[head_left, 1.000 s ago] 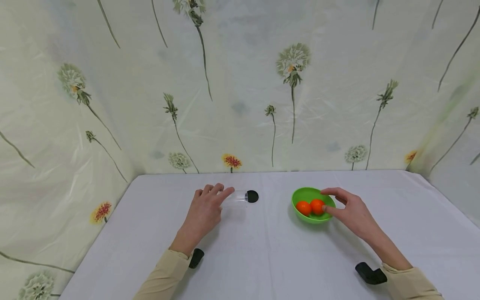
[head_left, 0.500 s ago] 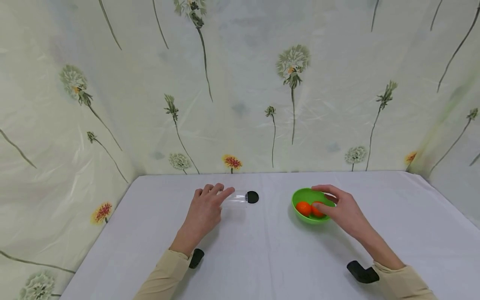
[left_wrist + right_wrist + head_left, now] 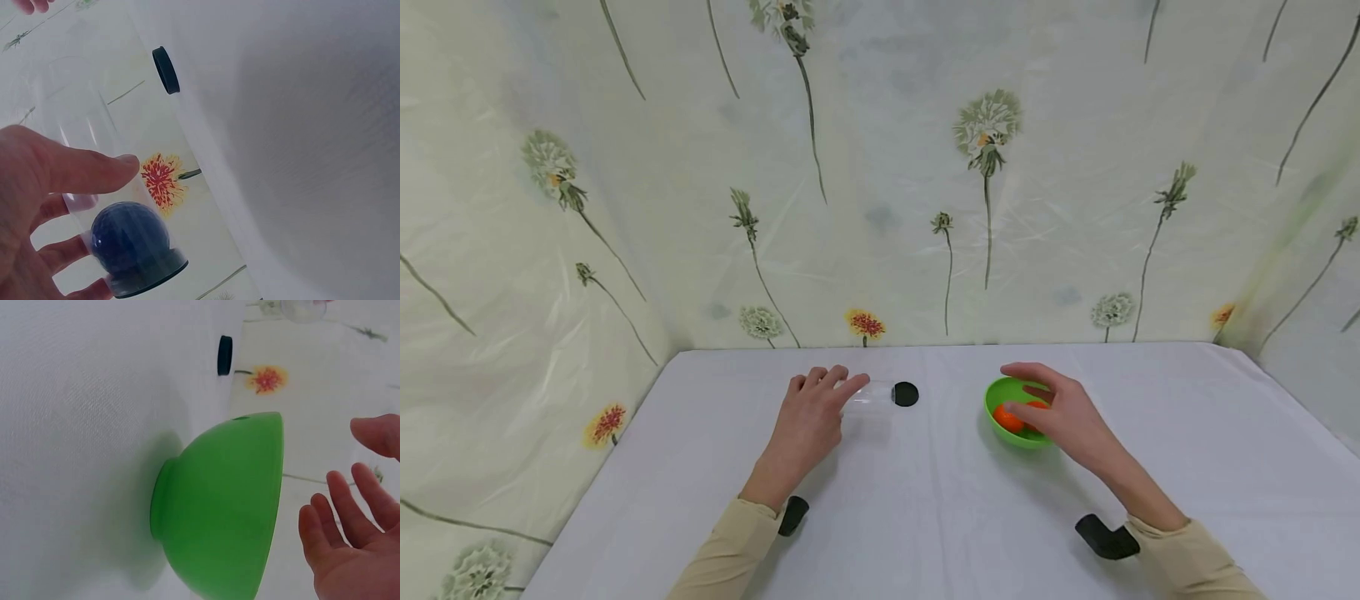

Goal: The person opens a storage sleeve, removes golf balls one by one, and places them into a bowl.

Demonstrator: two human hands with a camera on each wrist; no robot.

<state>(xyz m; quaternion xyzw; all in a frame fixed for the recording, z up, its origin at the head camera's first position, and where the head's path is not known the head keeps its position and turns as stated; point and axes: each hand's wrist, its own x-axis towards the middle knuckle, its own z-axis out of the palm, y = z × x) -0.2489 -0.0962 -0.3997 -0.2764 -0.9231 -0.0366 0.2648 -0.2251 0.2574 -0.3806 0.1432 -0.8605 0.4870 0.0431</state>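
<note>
My left hand grips a clear tube held sideways above the table. Its uncapped end points right and is slightly raised. In the left wrist view, a dark blue ball sits inside at the other end, against a dark base; the hand hides both in the head view. My right hand hovers over the green bowl, fingers apart and holding nothing. Two orange balls lie in the bowl, the left one plain to see, the right one mostly behind the thumb.
A round black cap lies on the white tablecloth between the tube and the bowl. Behind the table hangs a floral backdrop. Each wrist carries a black device, the right one low over the cloth.
My right hand has moved left, from the bowl's right rim to above the orange balls. The left hand and the tube have stayed in place.
</note>
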